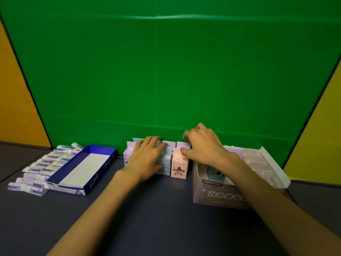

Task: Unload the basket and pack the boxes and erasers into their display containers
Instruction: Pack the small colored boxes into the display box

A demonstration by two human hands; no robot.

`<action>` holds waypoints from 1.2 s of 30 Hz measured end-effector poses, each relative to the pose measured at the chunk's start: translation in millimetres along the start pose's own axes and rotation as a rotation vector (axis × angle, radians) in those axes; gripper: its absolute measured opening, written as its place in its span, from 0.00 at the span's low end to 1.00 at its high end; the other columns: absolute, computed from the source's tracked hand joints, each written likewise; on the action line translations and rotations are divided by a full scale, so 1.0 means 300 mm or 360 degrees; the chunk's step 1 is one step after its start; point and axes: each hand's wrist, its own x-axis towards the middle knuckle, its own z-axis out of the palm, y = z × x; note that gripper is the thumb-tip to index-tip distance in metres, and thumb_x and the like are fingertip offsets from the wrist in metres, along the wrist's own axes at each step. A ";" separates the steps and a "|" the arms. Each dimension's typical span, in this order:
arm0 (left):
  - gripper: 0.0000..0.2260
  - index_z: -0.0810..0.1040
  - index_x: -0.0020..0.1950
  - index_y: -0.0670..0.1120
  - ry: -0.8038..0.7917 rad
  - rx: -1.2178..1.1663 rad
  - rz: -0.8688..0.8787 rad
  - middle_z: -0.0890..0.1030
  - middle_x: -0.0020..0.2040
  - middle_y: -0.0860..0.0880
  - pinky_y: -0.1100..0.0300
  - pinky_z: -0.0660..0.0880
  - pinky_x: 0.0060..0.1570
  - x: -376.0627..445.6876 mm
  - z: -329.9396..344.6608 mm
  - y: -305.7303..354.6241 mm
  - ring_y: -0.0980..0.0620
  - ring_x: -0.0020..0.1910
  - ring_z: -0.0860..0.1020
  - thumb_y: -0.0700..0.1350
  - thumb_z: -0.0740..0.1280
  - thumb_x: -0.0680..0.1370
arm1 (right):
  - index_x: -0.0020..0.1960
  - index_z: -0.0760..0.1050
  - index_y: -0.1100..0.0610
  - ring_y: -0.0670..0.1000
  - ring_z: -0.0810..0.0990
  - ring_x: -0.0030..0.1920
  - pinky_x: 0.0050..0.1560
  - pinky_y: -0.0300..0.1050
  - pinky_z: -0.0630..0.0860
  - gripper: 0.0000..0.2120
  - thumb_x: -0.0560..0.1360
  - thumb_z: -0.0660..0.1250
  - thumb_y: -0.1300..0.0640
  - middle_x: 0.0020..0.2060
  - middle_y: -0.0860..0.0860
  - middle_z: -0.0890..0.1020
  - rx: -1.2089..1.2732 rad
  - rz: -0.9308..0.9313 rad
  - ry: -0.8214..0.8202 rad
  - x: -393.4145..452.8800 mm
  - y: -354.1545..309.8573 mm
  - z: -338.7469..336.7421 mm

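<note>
Several small milk-carton-shaped boxes stand in a row at the table's far middle. My left hand (147, 157) lies over the purple box (127, 156) and the light blue box (165, 164), fingers curled on their tops. My right hand (201, 145) pinches the top flap of the pink box (178, 167). To the right stands the pale pink display container (217, 193) with clear dividers and one teal box (215, 172) inside. At the left lies an empty blue display tray (86, 169), with several wrapped white erasers (42, 169) in rows beside it.
A green backdrop (166, 71) rises right behind the row of boxes, with yellow panels at both sides. The dark table surface (156, 209) stretches toward me between my forearms. The container's white lid flap (275, 163) sticks out to the right.
</note>
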 end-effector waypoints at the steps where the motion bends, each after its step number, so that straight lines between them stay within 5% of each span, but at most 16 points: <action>1: 0.34 0.64 0.75 0.52 0.0039 0.0001 0.0015 0.62 0.75 0.49 0.49 0.58 0.71 -0.002 0.005 -0.001 0.47 0.75 0.60 0.58 0.72 0.73 | 0.61 0.76 0.54 0.53 0.71 0.58 0.55 0.51 0.69 0.21 0.74 0.66 0.43 0.49 0.50 0.81 -0.0038 0.0004 -0.0035 -0.001 -0.007 0.006; 10: 0.25 0.74 0.59 0.51 0.0227 -0.0269 0.0145 0.76 0.61 0.53 0.52 0.64 0.61 -0.042 -0.005 -0.022 0.49 0.65 0.67 0.56 0.78 0.67 | 0.57 0.76 0.52 0.53 0.69 0.58 0.55 0.52 0.67 0.22 0.69 0.74 0.42 0.48 0.48 0.81 -0.0152 0.0018 -0.0257 0.009 -0.054 0.032; 14: 0.23 0.72 0.56 0.55 0.0170 -0.0623 -0.0039 0.78 0.54 0.55 0.54 0.69 0.49 -0.066 -0.065 -0.046 0.52 0.57 0.71 0.56 0.78 0.67 | 0.54 0.76 0.52 0.53 0.68 0.57 0.56 0.52 0.66 0.24 0.64 0.79 0.41 0.46 0.48 0.78 -0.0193 0.0013 -0.0388 0.029 -0.068 0.025; 19: 0.22 0.73 0.52 0.57 0.0350 -0.1060 -0.0213 0.81 0.47 0.59 0.48 0.77 0.47 -0.097 -0.138 -0.095 0.53 0.47 0.79 0.60 0.77 0.65 | 0.50 0.77 0.53 0.52 0.67 0.53 0.58 0.53 0.66 0.25 0.61 0.80 0.39 0.43 0.48 0.76 -0.0273 -0.0026 -0.0520 0.046 -0.086 0.040; 24: 0.19 0.75 0.55 0.53 0.0631 -0.1168 -0.0260 0.81 0.49 0.58 0.46 0.77 0.47 -0.132 -0.217 -0.109 0.55 0.48 0.78 0.56 0.77 0.69 | 0.46 0.76 0.53 0.52 0.70 0.50 0.52 0.51 0.63 0.22 0.64 0.78 0.39 0.39 0.47 0.75 -0.0224 -0.0104 -0.0418 0.054 -0.099 0.036; 31: 0.20 0.73 0.63 0.50 0.0808 -0.1267 -0.0279 0.80 0.52 0.56 0.51 0.78 0.48 -0.099 -0.319 -0.099 0.59 0.49 0.78 0.50 0.75 0.74 | 0.54 0.76 0.50 0.47 0.80 0.46 0.45 0.48 0.79 0.22 0.66 0.79 0.44 0.46 0.46 0.82 0.0614 -0.0009 -0.0108 0.038 -0.046 -0.137; 36: 0.20 0.73 0.64 0.49 0.0833 -0.1313 -0.0217 0.78 0.51 0.60 0.57 0.76 0.47 -0.036 -0.344 -0.040 0.62 0.50 0.77 0.50 0.74 0.75 | 0.56 0.77 0.51 0.40 0.81 0.44 0.45 0.41 0.79 0.19 0.69 0.78 0.50 0.45 0.41 0.83 0.0934 0.0108 0.0137 -0.019 0.076 -0.270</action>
